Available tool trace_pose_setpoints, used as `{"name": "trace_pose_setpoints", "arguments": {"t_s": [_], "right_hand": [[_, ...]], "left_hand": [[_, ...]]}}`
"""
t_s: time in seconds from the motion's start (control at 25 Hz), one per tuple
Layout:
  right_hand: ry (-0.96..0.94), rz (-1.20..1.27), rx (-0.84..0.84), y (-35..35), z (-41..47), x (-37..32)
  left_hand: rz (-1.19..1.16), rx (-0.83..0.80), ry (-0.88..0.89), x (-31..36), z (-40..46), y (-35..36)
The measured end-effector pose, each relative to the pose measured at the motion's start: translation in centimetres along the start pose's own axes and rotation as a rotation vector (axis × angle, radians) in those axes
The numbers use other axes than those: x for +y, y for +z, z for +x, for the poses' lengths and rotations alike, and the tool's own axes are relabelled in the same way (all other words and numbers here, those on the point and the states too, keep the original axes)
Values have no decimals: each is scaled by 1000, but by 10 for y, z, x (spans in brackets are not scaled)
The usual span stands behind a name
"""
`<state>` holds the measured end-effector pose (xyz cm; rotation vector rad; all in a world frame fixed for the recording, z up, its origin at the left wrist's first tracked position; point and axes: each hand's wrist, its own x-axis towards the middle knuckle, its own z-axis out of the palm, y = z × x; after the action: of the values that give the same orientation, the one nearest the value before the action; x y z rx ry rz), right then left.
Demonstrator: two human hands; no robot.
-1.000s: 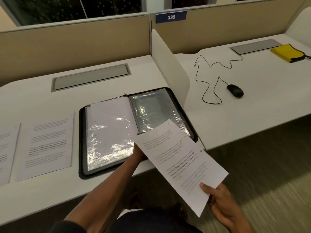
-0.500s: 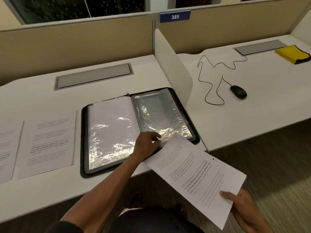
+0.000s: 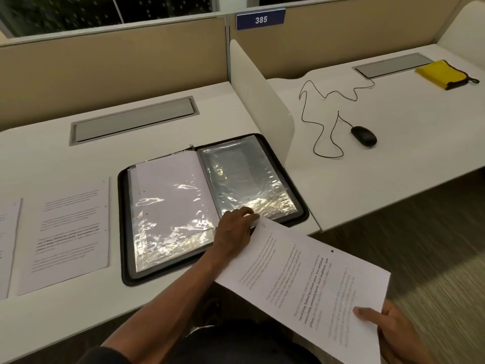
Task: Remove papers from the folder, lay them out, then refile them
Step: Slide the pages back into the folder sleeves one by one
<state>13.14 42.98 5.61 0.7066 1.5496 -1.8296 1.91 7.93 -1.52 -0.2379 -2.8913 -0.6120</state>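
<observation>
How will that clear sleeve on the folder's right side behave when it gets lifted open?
Probably floppy: the sleeve is wrinkled, its glare broken up. Probably light, since the left hand works its near edge with fingertips alone. Possibly slick, being glossy plastic, so the sheet in the right hand may slide in easily.

A blue sign (image 3: 260, 19) on the partition reads "385"; the sheets' print is too blurred.

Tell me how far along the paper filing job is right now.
Done: left sleeve already holds a sheet. In hand: right hand grips a printed sheet while left hand fingers the empty right sleeve. Left: two sheets on the desk.
</observation>
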Motion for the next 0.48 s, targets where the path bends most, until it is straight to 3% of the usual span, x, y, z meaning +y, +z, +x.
{"name": "trace_pose_setpoints", "arguments": {"t_s": [0.16, 0.32, 0.48], "right_hand": [[-36, 12, 55, 3, -4, -6], [-62, 9, 144, 3, -6, -8], [-52, 9, 173, -1, -12, -11]], "left_hand": [[9, -65, 110, -3, 1, 4], [-41, -135, 55, -8, 4, 7], [-54, -90, 12, 0, 8, -4]]}}
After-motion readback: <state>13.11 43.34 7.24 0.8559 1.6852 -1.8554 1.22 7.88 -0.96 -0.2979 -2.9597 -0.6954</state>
